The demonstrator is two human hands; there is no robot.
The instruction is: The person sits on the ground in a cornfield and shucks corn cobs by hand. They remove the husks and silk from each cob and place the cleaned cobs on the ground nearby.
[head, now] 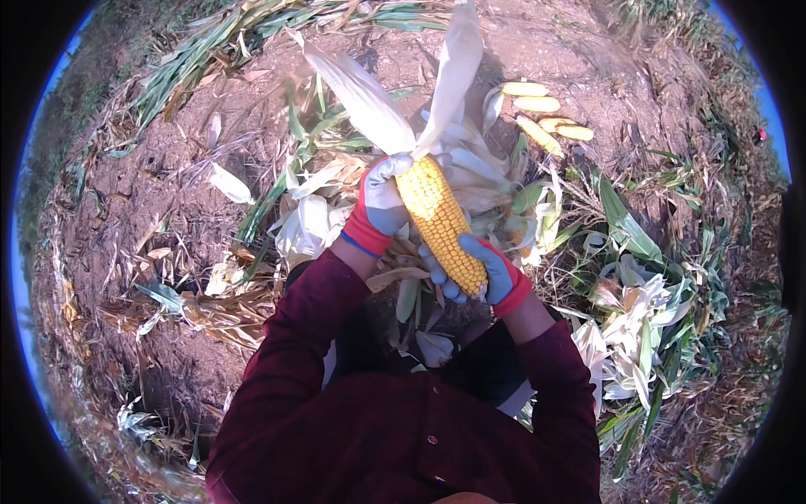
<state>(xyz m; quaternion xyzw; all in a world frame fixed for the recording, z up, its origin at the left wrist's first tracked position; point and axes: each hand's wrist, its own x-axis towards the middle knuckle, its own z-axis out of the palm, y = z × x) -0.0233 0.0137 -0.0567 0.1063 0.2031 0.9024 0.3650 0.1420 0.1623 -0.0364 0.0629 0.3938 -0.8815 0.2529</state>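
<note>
A yellow ear of corn (437, 217) is held slantwise between my gloved hands, its kernels bare. Pale husk leaves (458, 69) still hang on at its base and spread away from me in two long flaps. My left hand (385, 195), in a grey and red work glove, grips the base end where the husk joins. Around the tip end, my right hand (488, 268) has its thumb on the upper side and its fingers underneath. Loose husks (308, 230) lie on the ground just beyond and below the ear.
Several husked ears of corn (535, 104) lie on bare soil at the far right. A heap of husks and green leaves (642, 321) sits to my right. Cut corn stalks (189, 69) stretch across the far left. Dry leaves (214, 309) litter the soil on my left.
</note>
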